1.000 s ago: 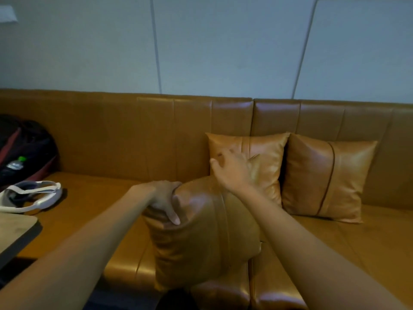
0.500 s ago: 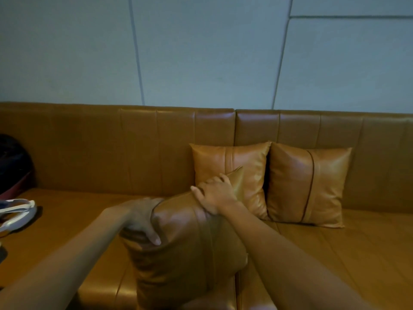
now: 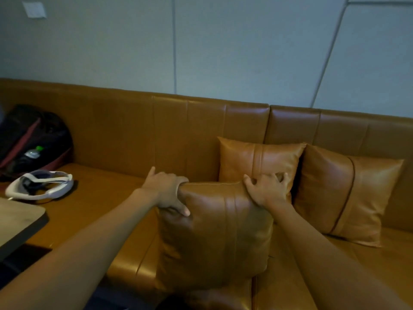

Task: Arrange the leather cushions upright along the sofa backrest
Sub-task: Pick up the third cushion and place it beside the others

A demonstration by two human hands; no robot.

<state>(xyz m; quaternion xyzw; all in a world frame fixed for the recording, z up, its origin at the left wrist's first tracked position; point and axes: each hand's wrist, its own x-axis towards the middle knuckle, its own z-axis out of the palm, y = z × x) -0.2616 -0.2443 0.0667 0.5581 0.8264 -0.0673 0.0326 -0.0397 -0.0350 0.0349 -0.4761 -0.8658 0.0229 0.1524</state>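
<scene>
Cushions (image 3: 259,162) (image 3: 350,195) lean on the far backrest (image 3: 190,135); bag (image 3: 33,137), headset (image 3: 40,184) left. Both my hands (image 3: 166,190) (image 3: 267,190) now grip the near cushion's (image 3: 214,238) top corners, squared up since before.

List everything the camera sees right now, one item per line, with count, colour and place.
tan leather sofa: 1, tan brown, spans the frame under the wall.
square tan leather cushions against the backrest: 2, tan, upright, right of centre; second one beside it.
held tan leather cushion: 1, tan, front centre, above the seat.
dark backpack with red trim: 1, black and red, far left on the seat.
green-capped bottle: 1, clear, in the backpack's side.
white headset: 1, white and grey, on the seat left.
table corner: 1, grey-brown, lower left.
wall plate: 1, white, upper left.
left hand: grips the held cushion's top left corner.
right hand: grips its top right corner.
</scene>
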